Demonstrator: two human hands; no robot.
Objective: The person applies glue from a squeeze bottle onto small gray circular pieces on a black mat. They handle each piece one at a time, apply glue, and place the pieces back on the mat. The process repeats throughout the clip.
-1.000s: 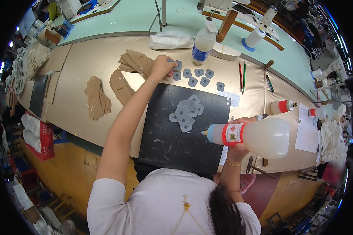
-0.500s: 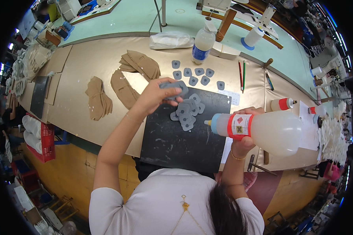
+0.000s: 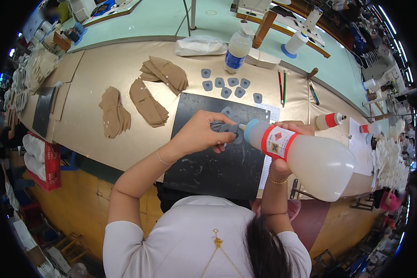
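Fingers [image 3: 220,121] of the left hand [image 3: 201,134] pinch a small grey patch [image 3: 229,129] over the black mat [image 3: 217,153] on the table [image 3: 116,65], while the right hand [image 3: 282,139] is wrapped tight around a big cloudy glue bottle [image 3: 310,157], its blue nozzle touching the patch! That patch looks thin, light and floppy, so an edge pinch seems right, and the bottle looks bulky, heavy and soft-walled, best gripped near the red label. More grey patches [image 3: 227,85] sit beyond the mat, with tan leather stacks [image 3: 146,104] off to the left.
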